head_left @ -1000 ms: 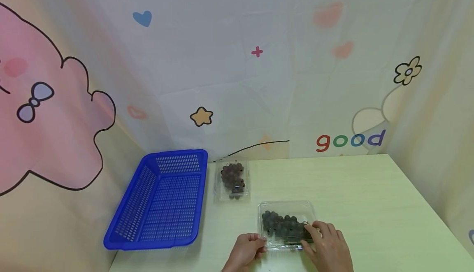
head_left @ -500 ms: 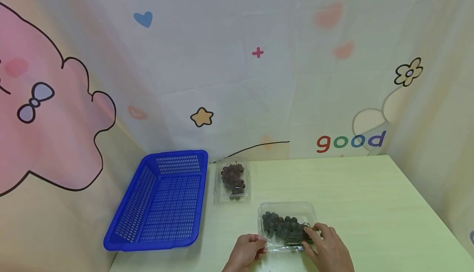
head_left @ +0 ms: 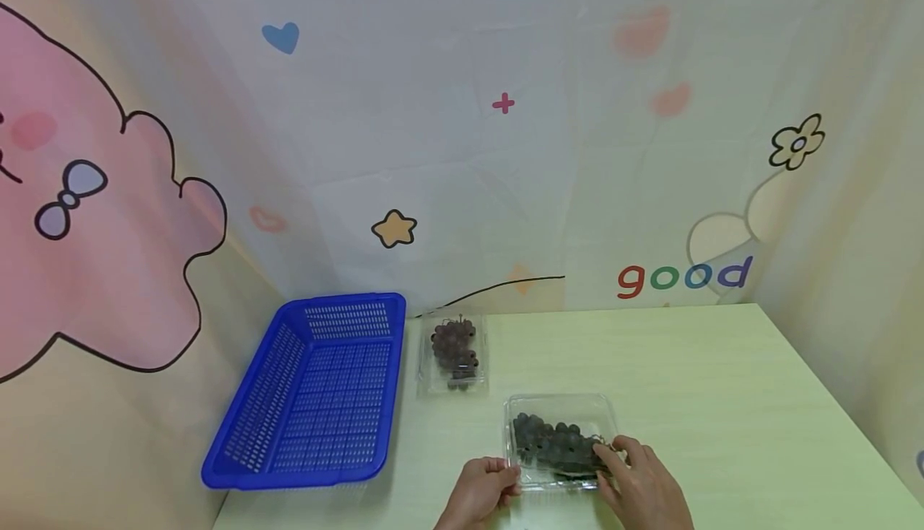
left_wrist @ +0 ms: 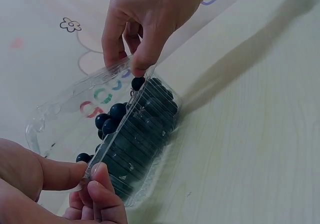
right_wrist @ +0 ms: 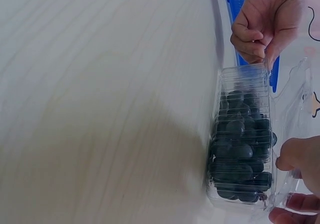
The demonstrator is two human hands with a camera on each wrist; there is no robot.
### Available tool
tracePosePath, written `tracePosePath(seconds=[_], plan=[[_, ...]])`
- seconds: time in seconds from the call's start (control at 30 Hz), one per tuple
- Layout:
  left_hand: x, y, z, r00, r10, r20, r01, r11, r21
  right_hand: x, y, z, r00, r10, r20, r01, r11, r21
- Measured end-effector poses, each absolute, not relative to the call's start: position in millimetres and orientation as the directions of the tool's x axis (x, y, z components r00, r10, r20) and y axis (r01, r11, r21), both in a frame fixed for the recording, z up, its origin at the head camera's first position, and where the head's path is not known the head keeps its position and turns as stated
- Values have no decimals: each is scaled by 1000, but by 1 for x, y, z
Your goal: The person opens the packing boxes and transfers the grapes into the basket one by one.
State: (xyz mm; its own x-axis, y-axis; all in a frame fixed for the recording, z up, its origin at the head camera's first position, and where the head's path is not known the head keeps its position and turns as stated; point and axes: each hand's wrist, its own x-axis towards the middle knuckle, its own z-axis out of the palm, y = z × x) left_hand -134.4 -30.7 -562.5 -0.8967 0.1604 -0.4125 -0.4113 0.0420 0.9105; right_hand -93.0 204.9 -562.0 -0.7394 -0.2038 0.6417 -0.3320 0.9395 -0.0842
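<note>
A clear plastic fruit box with dark grapes in it stands at the front of the table. My left hand pinches the box's near left corner between thumb and fingers, as the left wrist view also shows. At the near right corner my right hand holds the edge, its thumb on the near side and its fingers over the top beside the grapes. In the right wrist view a clear plastic flap slants up from the box's rim. How far it stands from the box cannot be told.
An empty blue plastic basket stands on the left. Between it and the held box, farther back, sits a second clear box of grapes. A printed curtain hangs behind the pale table.
My right thumb has shifted slightly to the right along the near edge of the box. My left hand keeps its place at the left corner.
</note>
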Motion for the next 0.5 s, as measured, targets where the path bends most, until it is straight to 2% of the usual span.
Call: tracePosePath(seconds=[0.5], plan=[[-135, -32, -562, -900, 165, -403, -401, 46, 915, -92, 209, -561, -748, -221, 626, -363, 925, -108]])
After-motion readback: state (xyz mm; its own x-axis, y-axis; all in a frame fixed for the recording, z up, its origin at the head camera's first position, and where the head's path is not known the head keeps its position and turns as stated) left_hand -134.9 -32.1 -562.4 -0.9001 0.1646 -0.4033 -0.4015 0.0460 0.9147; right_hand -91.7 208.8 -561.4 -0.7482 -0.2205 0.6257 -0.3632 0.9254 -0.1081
